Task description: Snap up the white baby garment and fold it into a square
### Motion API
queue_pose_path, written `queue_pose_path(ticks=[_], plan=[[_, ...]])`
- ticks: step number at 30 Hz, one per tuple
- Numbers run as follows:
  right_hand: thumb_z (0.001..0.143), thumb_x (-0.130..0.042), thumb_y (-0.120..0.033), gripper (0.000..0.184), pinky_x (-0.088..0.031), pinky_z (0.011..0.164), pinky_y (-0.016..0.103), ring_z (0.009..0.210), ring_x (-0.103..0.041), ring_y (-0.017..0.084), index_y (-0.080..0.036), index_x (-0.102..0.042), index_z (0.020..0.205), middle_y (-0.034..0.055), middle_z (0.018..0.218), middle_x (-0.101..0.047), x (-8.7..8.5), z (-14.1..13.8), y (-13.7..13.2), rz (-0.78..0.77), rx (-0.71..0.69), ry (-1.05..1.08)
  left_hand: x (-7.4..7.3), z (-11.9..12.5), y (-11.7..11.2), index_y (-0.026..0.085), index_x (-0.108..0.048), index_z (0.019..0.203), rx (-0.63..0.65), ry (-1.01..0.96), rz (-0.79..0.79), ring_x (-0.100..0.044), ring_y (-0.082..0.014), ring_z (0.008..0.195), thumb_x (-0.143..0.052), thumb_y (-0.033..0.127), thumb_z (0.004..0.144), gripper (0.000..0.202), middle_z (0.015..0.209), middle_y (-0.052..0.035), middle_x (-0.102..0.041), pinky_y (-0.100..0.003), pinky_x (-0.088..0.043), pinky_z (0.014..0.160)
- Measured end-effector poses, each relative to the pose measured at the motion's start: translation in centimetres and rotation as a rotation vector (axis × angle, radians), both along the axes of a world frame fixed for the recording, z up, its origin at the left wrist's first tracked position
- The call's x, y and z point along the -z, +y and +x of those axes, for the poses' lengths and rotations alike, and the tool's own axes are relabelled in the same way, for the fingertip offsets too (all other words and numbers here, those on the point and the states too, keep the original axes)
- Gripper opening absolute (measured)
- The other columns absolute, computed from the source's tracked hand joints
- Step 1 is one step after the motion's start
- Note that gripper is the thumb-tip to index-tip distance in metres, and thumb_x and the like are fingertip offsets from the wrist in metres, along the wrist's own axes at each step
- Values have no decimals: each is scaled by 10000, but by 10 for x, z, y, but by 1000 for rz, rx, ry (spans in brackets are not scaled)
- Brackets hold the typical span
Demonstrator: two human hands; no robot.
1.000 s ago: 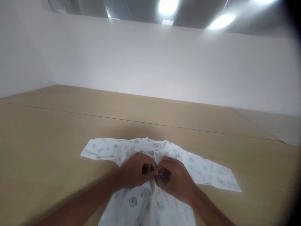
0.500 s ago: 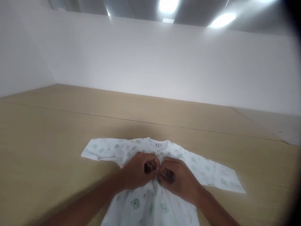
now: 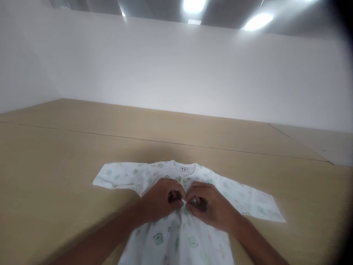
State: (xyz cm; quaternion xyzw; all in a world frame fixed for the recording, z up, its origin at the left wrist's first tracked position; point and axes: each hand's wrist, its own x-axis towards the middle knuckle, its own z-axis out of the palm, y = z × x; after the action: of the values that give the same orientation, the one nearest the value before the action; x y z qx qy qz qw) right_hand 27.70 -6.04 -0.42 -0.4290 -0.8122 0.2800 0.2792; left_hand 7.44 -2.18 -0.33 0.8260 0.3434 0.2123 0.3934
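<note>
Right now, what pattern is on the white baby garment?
The baby garment is white with scattered pale green square animal-face prints, best seen in the head view.

Left hand (image 3: 161, 201) and right hand (image 3: 211, 206) sit almost touching on the front of a printed white infant sleepsuit (image 3: 179, 239); the gap between them is narrow and holds gathered fabric. Passage over the tan surface (image 3: 55, 165): wide beyond the view-left sleeve (image 3: 116, 176), narrower beyond the view-right sleeve (image 3: 256, 200), and long past the collar (image 3: 184, 168) to the white wall (image 3: 176, 66), the far limit. Obstacles at hand level: both flat, low sleeves, plus the forearms (image 3: 102, 235) entering from the near edge and bounding approach from there.
</note>
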Motion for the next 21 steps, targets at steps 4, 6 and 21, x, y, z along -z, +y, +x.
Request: queue_pose_path(ticks=[4,6,21], plan=[[802,-564,-87,155,-389,573,235,618,-506,95,-224,-634,819,-25,763,-579,2,0,1,28,-2,-4,0,0,0,194,-682,777,-7,14,3,-514,-90,606,-599,110,735,126,690,40,-601,-204,-388,594],[827,-565,-103,141,-397,593,234,635,-518,93,-229,-629,832,-26,786,-588,2,1,1,29,-3,-14,1,0,0,192,-681,793,0,16,5,-508,-90,595,-594,112,743,128,684,39,-596,-205,-387,585],[900,-572,-228,29,-403,639,247,709,-547,121,-234,-588,877,-24,803,-610,6,2,2,63,53,-123,2,1,1,213,-701,788,-49,4,12,-498,-72,569,-578,111,780,161,646,57,-602,-187,-375,570]])
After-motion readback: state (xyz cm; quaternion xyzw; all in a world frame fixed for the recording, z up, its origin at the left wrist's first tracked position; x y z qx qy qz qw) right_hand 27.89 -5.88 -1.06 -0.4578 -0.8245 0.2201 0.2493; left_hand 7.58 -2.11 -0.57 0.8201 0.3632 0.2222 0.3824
